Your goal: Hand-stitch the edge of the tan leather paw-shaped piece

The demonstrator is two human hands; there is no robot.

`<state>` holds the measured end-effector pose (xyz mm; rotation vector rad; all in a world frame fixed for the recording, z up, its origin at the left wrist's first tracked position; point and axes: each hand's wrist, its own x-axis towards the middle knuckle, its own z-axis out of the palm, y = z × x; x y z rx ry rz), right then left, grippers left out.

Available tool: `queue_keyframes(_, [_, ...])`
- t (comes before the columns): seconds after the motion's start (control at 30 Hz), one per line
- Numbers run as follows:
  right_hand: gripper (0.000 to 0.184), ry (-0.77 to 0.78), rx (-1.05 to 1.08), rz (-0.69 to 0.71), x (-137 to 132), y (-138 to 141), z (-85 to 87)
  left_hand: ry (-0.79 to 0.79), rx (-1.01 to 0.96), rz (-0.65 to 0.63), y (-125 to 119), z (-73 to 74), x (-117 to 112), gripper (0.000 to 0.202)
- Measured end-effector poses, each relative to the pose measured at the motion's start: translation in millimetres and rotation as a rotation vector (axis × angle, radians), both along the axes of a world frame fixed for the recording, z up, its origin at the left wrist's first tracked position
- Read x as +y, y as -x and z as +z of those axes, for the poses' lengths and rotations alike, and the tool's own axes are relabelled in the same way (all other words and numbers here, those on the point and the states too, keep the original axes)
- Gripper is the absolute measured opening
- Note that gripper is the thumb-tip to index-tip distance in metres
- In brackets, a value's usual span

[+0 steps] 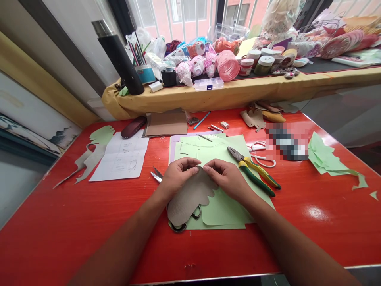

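Note:
My left hand [177,176] and my right hand [226,176] meet over a grey-brown scalloped paper cutout [190,196], each pinching its upper edge. The cutout lies on light green paper sheets [226,206] on the red table [89,222]. Scissors [181,220] lie under the cutout; their blade tips stick out left of my left hand and their dark handles show below the cutout. Pliers with green and yellow handles [256,172] lie just right of my right hand.
A white sheet with sketches [122,157] and grey and green cutouts [92,153] lie at left. Green scraps [330,161] sit at right, white-handled scissors [262,153] near the pliers. A black flask [120,59], jars and craft supplies crowd the yellow-covered shelf [238,93] behind.

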<state>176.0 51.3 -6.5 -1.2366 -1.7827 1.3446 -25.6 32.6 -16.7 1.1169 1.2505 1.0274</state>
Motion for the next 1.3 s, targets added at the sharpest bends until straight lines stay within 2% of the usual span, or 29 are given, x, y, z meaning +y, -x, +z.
queue_keyframes(0.2, [0.029,-0.044,-0.057,0.001,-0.3,0.8,-1.3,0.004,0.132,-0.033,-3.1,8.3,-0.6,0.027])
queue_keyframes(0.4, [0.028,-0.118,-0.102,0.024,-2.3,2.3,0.0,0.004,0.124,-0.013,-5.2,8.4,-1.1,0.030])
queue_keyframes(0.7, [0.025,-0.087,-0.112,0.000,-0.7,0.6,-1.4,0.064,0.090,-0.075,-0.8,11.1,-0.6,0.024])
queue_keyframes(1.0, [0.025,-0.030,-0.094,-0.001,-0.6,0.6,2.4,0.110,0.095,-0.019,1.9,10.4,2.9,0.027])
queue_keyframes(1.3, [0.025,-0.030,-0.088,-0.014,0.0,0.9,1.7,0.110,0.068,-0.041,3.3,10.5,3.0,0.029])
